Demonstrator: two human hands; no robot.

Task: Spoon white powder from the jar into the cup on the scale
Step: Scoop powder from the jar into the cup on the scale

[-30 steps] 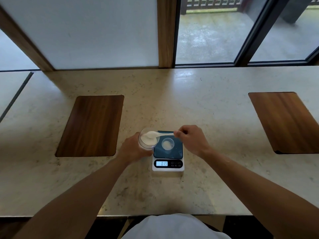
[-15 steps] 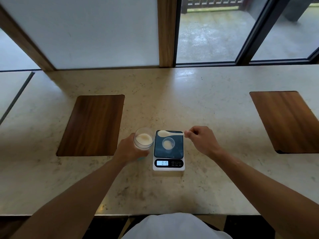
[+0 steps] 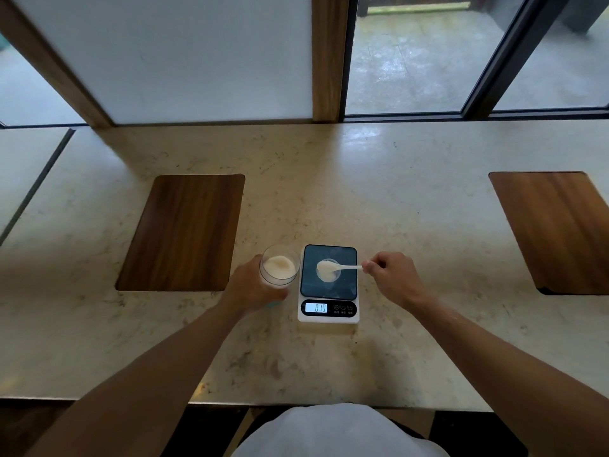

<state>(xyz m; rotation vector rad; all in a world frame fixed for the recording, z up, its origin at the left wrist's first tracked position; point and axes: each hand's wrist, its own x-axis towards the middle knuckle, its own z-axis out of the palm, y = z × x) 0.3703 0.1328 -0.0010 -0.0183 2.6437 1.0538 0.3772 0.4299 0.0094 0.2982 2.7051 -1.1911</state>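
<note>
**Spoon now over the cup**

On the tabletop (image 3: pixel 395 199) the scale (image 3: pixel 328 316) carries the cup (image 3: pixel 329 275). The left hand (image 3: pixel 252 286) grips the jar (image 3: pixel 280 267). The right hand (image 3: pixel 393 275), fingers pinching the spoon (image 3: pixel 333 267), has swung its loaded bowl from jar to cup; tipping probably comes next.

Marble counter (image 3: pixel 412 199), scale (image 3: pixel 328 313), wooden boards (image 3: pixel 184 232)

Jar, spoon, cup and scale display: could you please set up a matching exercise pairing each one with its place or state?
Things:
1. jar
2. spoon
3. cup
4. scale display

States:
A. lit, showing digits
B. held by the left hand, beside the scale
C. standing on the dark platform
D. held by the right hand, bowl over the cup

Pairs: 1-B, 2-D, 3-C, 4-A
</note>
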